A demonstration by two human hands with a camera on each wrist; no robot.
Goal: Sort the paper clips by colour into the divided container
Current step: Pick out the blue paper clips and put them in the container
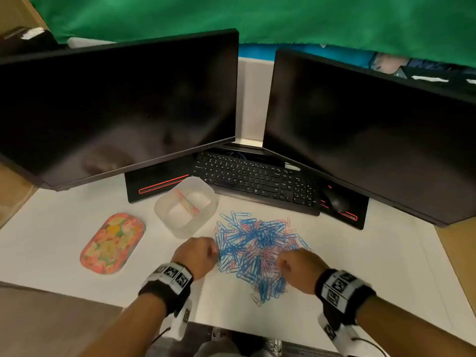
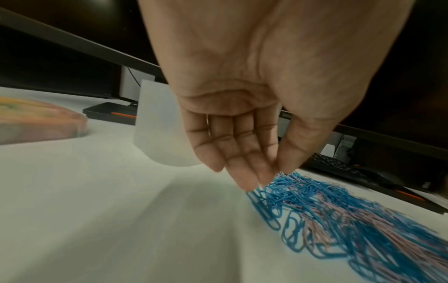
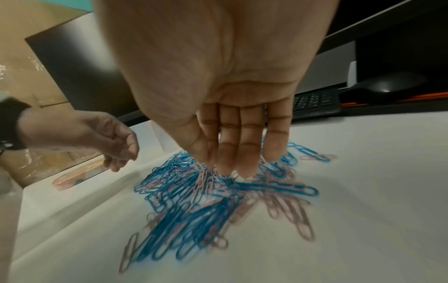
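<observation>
Paper clips (image 1: 257, 249) (heaped) between both hands

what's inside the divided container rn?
The divided container shows two pale compartments with no clips visible on their floors; pink and yellowish strands lie along its divider. The left-wrist view shows only its frosted wall.

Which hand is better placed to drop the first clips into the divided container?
Left. The left hand sits beside the divided container; the right hand is across the paper clips.
</observation>
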